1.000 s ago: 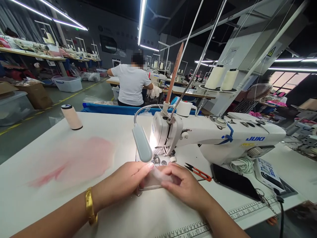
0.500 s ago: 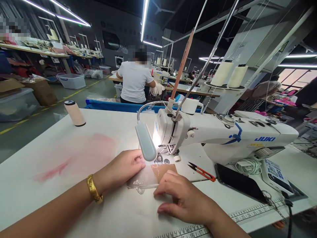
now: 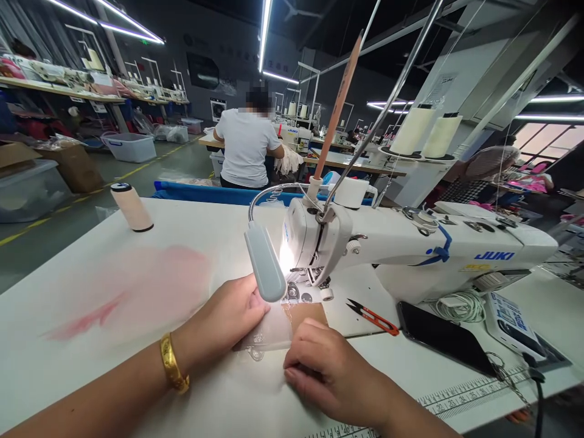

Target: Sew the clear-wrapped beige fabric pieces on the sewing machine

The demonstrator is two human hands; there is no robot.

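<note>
Thin sheet (image 3: 275,325), see-through, lying just in front of the sewing machine (image 3: 378,234)
Left hand (image 3: 235,313) at its edge, thumb near the fingers, grip hidden; right hand (image 3: 326,371) half curled by the brown patch (image 3: 308,314), whether it pinches anything I cannot tell; the step looks like placing the sheet, and the next move seems to call for keeping it flat

This is a sewing workshop: a white JUKI sewing machine (image 3: 387,234), 2 tall cream thread cones (image 3: 413,131), and wood-edged worktops (image 3: 45,87) carrying rows of more machines.
</note>
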